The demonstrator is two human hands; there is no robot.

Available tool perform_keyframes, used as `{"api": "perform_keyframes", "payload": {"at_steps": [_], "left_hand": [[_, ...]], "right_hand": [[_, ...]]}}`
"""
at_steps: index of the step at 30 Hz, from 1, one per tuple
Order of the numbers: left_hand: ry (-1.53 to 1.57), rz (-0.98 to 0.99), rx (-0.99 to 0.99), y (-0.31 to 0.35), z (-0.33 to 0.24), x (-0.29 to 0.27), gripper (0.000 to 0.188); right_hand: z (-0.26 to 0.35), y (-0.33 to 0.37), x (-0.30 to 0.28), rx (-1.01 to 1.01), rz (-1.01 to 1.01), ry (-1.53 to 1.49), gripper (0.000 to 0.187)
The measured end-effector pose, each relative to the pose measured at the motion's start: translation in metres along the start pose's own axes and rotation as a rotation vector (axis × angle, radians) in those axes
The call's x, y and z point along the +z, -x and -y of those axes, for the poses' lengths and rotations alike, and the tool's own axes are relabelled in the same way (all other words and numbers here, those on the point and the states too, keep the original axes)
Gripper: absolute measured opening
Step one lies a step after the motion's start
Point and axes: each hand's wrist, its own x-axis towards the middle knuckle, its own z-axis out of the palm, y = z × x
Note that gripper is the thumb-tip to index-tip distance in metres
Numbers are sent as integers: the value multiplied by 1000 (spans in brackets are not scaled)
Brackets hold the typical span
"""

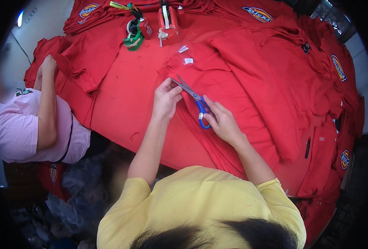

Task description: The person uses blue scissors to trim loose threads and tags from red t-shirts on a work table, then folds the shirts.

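A pair of scissors (199,99) with blue handles is in my right hand (222,122), its blades parted and pointing up and left. Its blade tips come close to the fingers of my left hand (166,98), which pinch the edge of a red garment (229,91). Whether a thread is between those fingers is too small to see. The garment lies spread and creased on the red table, with two small white labels (188,61) just beyond my left hand.
A green tape dispenser (133,40) and a red one (167,25) stand at the far side of the table (126,103). Red garments with patches pile up at the back and right. A black slim tool (307,147) lies at right. At left, another person (43,124) handles red cloth.
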Motion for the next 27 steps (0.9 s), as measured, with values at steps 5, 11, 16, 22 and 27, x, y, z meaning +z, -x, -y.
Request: {"api": "perform_keyframes", "payload": {"at_steps": [5, 11, 16, 22, 27], "left_hand": [[3, -20, -14, 12, -13, 13, 36], [4, -38, 28, 17, -13, 17, 36], [7, -19, 37, 18, -9, 18, 36], [18, -10, 14, 18, -9, 18, 36], [21, 3, -7, 18, -6, 18, 37]], "right_hand": [[5, 3, -2, 30, -38, -17, 54], [11, 6, -2, 42, -29, -58, 56], [7, 9, -1, 10, -40, -73, 55], [4, 13, -2, 24, -37, -117, 50], [9, 16, -5, 281, 15, -443, 47]]}}
